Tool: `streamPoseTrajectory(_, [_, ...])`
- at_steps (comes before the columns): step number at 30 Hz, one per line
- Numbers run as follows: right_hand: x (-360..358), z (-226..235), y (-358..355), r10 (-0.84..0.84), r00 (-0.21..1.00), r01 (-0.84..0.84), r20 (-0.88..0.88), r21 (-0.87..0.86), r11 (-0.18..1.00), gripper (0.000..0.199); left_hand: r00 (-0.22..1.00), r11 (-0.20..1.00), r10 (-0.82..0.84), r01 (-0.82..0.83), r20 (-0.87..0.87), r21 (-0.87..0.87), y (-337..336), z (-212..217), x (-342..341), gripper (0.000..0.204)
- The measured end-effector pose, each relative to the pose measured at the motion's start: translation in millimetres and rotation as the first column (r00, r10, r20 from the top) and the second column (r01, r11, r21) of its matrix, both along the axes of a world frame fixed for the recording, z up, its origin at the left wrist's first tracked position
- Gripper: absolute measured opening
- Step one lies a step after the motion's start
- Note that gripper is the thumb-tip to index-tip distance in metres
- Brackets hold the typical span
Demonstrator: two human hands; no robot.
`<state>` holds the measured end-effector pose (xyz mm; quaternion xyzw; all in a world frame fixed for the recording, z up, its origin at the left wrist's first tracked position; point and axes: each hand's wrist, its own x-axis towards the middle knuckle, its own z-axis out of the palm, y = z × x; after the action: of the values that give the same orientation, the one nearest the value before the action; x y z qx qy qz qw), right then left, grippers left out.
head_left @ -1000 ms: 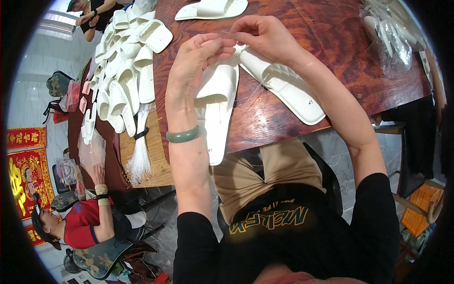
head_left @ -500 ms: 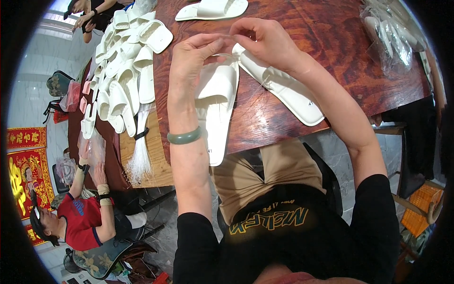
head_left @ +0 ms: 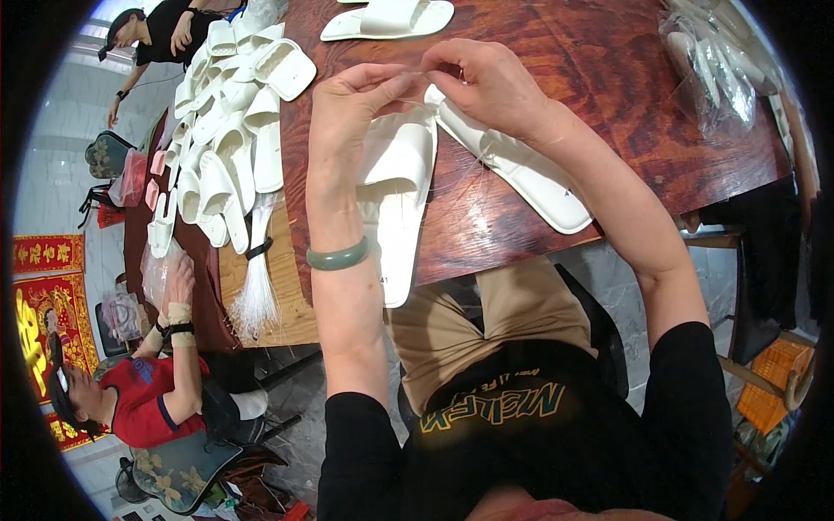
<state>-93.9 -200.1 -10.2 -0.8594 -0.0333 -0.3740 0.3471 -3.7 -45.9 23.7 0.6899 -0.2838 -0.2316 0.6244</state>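
Observation:
Two white open-toed slippers lie on the wooden table before me: a left slipper (head_left: 401, 156) under my wrist and a right slipper (head_left: 540, 184) slanting away from it. Over their toe ends my left hand (head_left: 341, 113) and my right hand (head_left: 497, 91) meet, each with thumb and forefinger pinched. Between the fingertips runs a thin clear strand (head_left: 420, 73), barely visible; how it passes through the slippers is hidden. A few loose clear strands (head_left: 476, 163) trail between the two slippers.
Left lie a heap of white slippers (head_left: 228, 130) and a banded bundle of clear strands (head_left: 257, 291). Another white slipper (head_left: 387, 19) sits at the far edge, bagged slippers (head_left: 717, 69) far right. A person in red (head_left: 156, 399) handles a clear bag; another person in black (head_left: 169, 35) stands beyond.
My hands keep their pinch and have shifted only slightly. The person in red has drawn both hands together on the bag; the person in black has leaned further into view.

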Motion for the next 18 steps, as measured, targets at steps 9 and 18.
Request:
streamPoseTrajectory(9, [0.3, -1.1, -1.0, 0.008, 1.000, -0.007, 0.005, -0.022, 1.000, 0.016, 1.000, 1.000, -0.017, 0.017, 0.023, 0.017, -0.1, -0.6, 1.7, 0.015])
streamPoseTrajectory(18, [0.5, -1.3, -1.2, 0.002, 1.000, -0.002, 0.012, -0.013, 1.000, 0.016, 0.999, 1.000, -0.030, 0.030, 0.010, 0.008, -0.3, 0.3, 0.4, 0.015])
